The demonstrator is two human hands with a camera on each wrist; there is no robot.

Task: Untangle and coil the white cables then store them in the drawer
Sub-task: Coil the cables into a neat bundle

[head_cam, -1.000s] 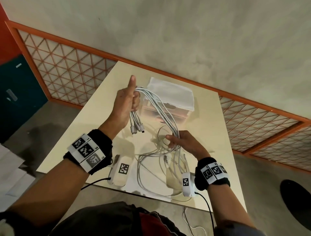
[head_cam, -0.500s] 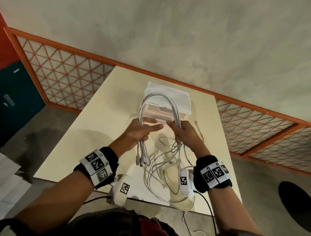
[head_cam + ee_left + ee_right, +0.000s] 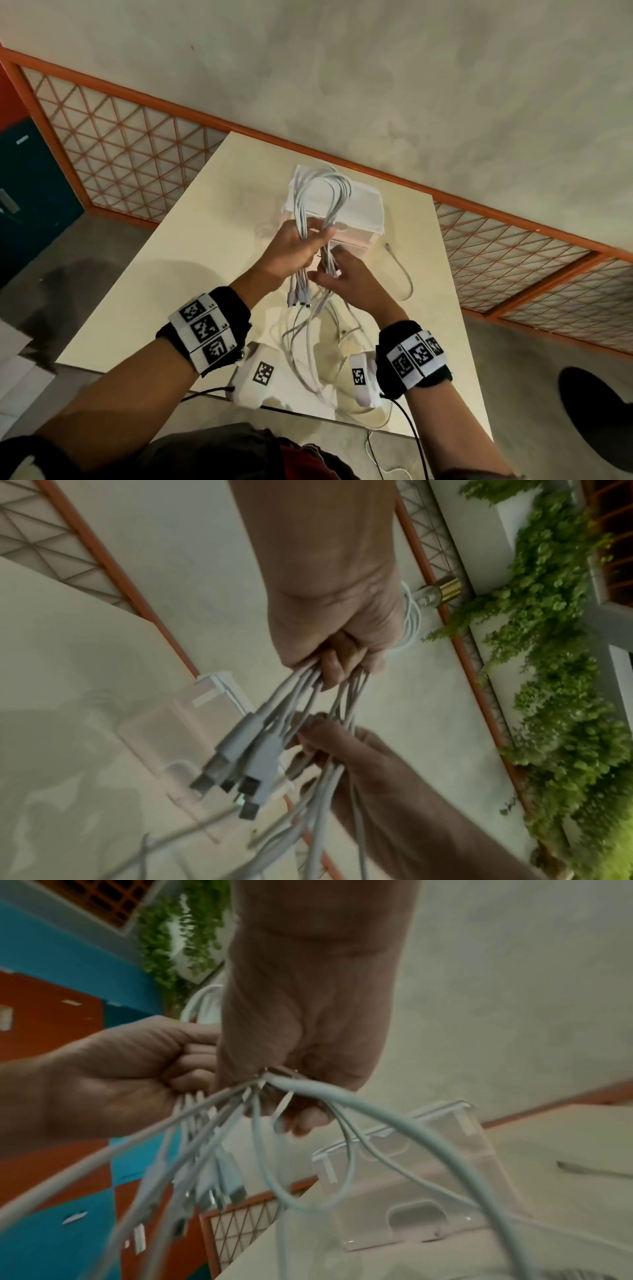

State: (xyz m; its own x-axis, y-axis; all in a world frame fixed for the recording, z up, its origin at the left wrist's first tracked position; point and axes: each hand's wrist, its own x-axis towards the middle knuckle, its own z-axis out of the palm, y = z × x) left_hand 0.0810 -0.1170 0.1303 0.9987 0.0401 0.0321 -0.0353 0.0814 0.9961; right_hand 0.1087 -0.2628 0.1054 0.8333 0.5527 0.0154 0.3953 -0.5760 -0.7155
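cream table, clear drawer box on it, stray cable beside

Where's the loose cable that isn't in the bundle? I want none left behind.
In the head view, the stray cable lies on the table, right of the clear drawer box and beyond the right hand.

You stand at a cream table on a grey concrete floor. An orange-framed lattice railing runs behind the table. At the left are teal and red wall panels. Green climbing plants cover a wall.
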